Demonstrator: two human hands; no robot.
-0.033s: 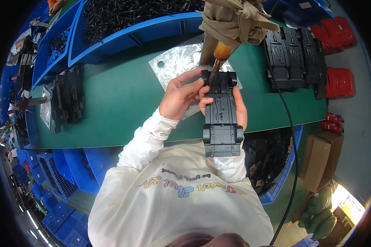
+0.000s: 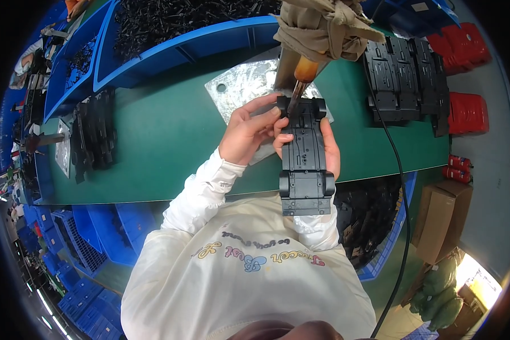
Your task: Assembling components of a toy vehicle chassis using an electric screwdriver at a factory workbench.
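Note:
A black plastic toy car chassis (image 2: 305,156) lies lengthwise in front of me, held over the green bench, a wheel near each corner. My right hand (image 2: 330,148) wraps it from beneath and the right side, with fingertips curling over the left edge. My left hand (image 2: 249,129) pinches at the far left corner, thumb and fingers against the wheel there. Down onto the far end comes the metal shaft of a tool with an amber collar (image 2: 306,70), its upper body bound in brown cloth (image 2: 323,31). The shaft's tip meets the chassis near that left wheel; the exact contact is hard to see.
A metal plate (image 2: 241,84) lies under the tool. Blue bins (image 2: 192,51) of small black parts stand at the back left. More chassis (image 2: 399,79) are stacked at right, black parts (image 2: 93,133) at left. A black cable (image 2: 399,164) hangs down the right side.

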